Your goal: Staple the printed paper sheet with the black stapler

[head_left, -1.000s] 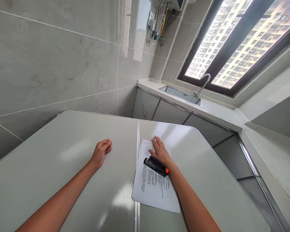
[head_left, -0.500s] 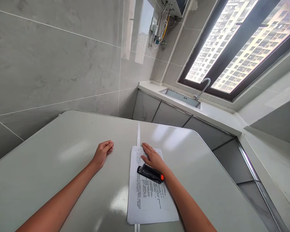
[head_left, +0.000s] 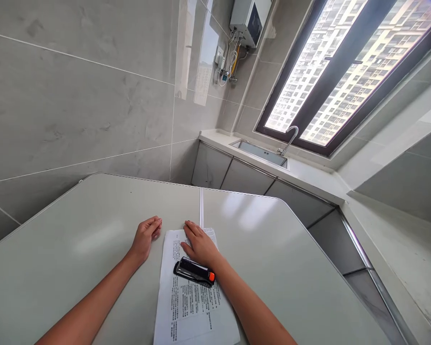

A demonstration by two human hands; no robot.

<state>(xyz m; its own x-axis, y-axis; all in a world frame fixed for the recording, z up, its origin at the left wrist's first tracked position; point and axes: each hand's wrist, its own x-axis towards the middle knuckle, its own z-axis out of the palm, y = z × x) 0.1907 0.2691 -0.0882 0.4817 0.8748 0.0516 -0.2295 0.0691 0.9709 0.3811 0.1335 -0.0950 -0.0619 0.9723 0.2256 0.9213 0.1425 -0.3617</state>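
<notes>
Printed white sheets of paper (head_left: 192,328) lie on the pale table, their near edge cut off by the bottom of the view. My right hand (head_left: 202,247) rests flat on their top part, fingers stretched out. On the print just below that hand lies a black stapler (head_left: 194,271) with an orange end, close to my right wrist. To the left of the paper, my left hand (head_left: 146,238) sits on the table closed in a loose fist, apart from the sheets. Whether anything is inside the fist is hidden.
A pale seam strip (head_left: 201,206) crosses the table (head_left: 93,268). Beyond its far edge are grey cabinets and a counter with a sink (head_left: 260,153) and a tap (head_left: 290,136). A tiled wall stands to the left, a window (head_left: 330,76) at the back right.
My right hand, the paper and the stapler have slid left together across the table seam, nearer my left fist. The left hand keeps its closed shape. The camera view has tilted up slightly.
</notes>
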